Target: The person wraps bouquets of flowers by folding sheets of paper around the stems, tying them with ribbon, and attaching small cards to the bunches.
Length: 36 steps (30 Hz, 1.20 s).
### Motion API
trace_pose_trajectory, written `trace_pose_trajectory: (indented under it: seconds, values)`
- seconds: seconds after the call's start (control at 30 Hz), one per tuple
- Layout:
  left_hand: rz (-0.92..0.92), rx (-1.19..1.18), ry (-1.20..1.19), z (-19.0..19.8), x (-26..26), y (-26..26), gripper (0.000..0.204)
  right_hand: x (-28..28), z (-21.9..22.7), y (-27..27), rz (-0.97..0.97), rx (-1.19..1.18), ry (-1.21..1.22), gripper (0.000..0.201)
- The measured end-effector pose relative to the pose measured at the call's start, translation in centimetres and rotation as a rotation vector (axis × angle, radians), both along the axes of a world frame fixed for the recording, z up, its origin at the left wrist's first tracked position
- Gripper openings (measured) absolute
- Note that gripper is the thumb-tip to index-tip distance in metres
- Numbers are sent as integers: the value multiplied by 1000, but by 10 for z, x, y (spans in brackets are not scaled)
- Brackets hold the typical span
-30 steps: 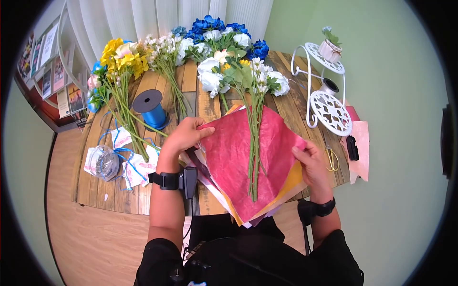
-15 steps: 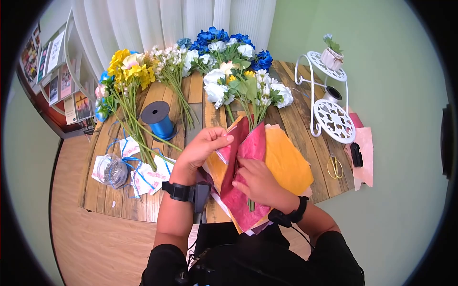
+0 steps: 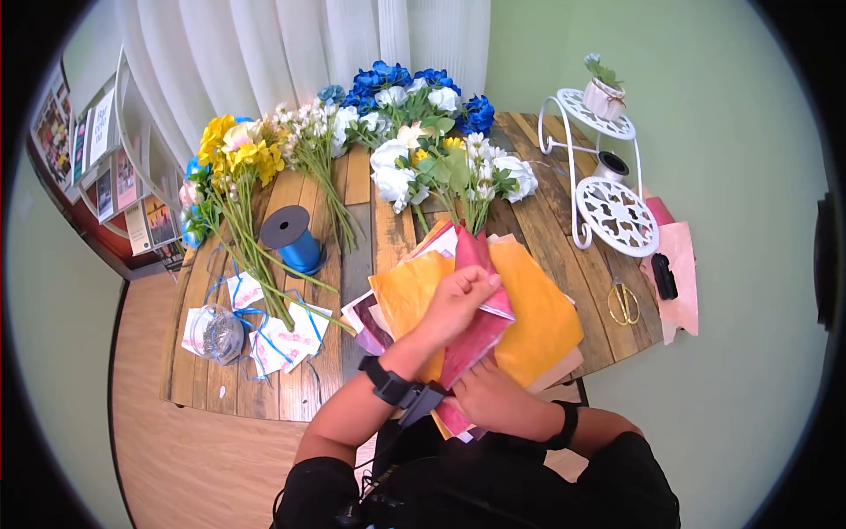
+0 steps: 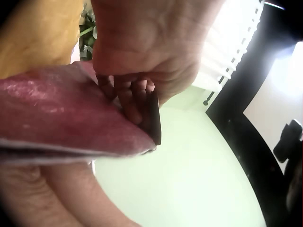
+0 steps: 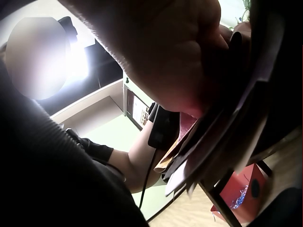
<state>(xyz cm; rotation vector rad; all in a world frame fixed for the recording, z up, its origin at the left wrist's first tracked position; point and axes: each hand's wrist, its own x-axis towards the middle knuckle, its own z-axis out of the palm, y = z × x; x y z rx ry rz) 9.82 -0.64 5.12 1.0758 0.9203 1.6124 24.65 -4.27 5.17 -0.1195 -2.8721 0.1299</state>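
A sheet of red wrapping paper [image 3: 483,322] is folded over the stems of a bunch of white and yellow flowers [image 3: 458,167]. The blooms stick out at its far end, while the lower stems are hidden inside. With curled fingers my left hand [image 3: 463,304] pinches the edge of the red flap; the left wrist view shows the fingers [image 4: 135,101] at that edge. My right hand [image 3: 498,401] lies across the lower part of the red paper, its fingertips hidden by the flap. Beneath both hands is a stack of yellow wrapping paper [image 3: 538,309] and other coloured sheets.
A blue ribbon spool [image 3: 295,242] stands to the left, near yellow flowers [image 3: 242,150] and a clear jar [image 3: 216,333] among printed cards. Gold-handled scissors [image 3: 623,304], a black stapler-like object [image 3: 663,276] and a white metal stand [image 3: 617,216] are at the right.
My left hand has carried its red flap from the left across the stems to the right. The right hand pressed the other side inward, then slid down toward the near end.
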Motion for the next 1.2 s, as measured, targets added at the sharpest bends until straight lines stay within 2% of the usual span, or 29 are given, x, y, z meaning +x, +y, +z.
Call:
trace_pose_trajectory:
  seconds: [0.07, 0.2, 0.3, 0.37, 0.4, 0.47, 0.53, 0.57, 0.6, 0.63, 0.67, 0.7, 0.73, 0.77, 0.8, 0.83, 0.9, 0.93, 1.0, 1.03, 1.1, 1.13, 1.2]
  values:
    - [-25, -31, 146, -3, 10, 2, 20, 5, 7, -3, 9, -9, -264, 29]
    - [10, -60, 324, -15, 16, 9, 21, 10, 1, -5, 30, 83, -244, 25]
    - [37, -87, 429, -9, 19, 9, 21, 17, 8, -7, 41, 138, -140, 26]
    - [57, -90, 489, -13, 20, 13, 20, 29, 32, -10, 203, -149, -133, 26]
    - [78, -92, 545, -15, 22, 15, 19, 36, 50, -9, 201, -153, -131, 26]
    - [79, -116, 583, -10, 27, 15, 16, 47, 88, 7, 252, -493, -24, 18]
    - [79, -149, 616, -10, 31, 14, 14, 47, 99, 29, 140, -455, 244, 9]
    - [106, 69, 770, -12, 32, 14, 14, 42, 100, 39, 1, -534, 289, 7]
    - [132, 292, 919, -16, 32, 13, 16, 35, 95, 50, -139, -610, 332, 6]
    - [132, 284, 919, -24, 34, 13, 16, 31, 81, 63, -229, -695, 336, 7]
    - [157, 249, 1059, -35, 35, 14, 17, 27, 63, 75, -320, -780, 340, 9]
    - [182, 215, 1201, -40, 36, 14, 19, 24, 45, 86, -318, -784, 341, 9]
    - [184, 213, 1204, -32, 35, 10, 19, 21, 29, 96, -356, -982, 348, 11]
    - [66, 133, 1246, -17, 32, 4, 21, 18, 18, 102, -394, -1183, 352, 14]
    - [-53, 51, 1285, -5, 30, -3, 23, 17, 12, 105, -391, -1186, 353, 14]
    - [-52, 49, 1289, 0, 27, -8, 23, 16, 9, 107, -403, -1254, 361, 16]
    - [-97, 60, 1052, 6, 22, -17, 19, 13, -1, 113, -413, -1326, 374, 18]
    - [-102, 56, 1056, 5, 19, -21, 19, 13, -8, 117, -385, -1264, 305, 19]
    - [97, -98, 453, 1, 14, -31, 23, 14, -17, 119, -357, -1202, 238, 22]
    - [96, -98, 457, -9, 7, -30, 23, 15, -19, 119, -356, -1155, 188, 24]
    - [710, -131, 620, -34, -10, -26, 29, 14, -18, 118, -350, -1108, 139, 26]
    - [714, -133, 622, -34, -15, -26, 29, 14, -15, 117, -378, -1114, 132, 27]
    - [361, -464, -24, -34, -26, -24, 34, 11, -16, 118, -396, -1116, 122, 29]
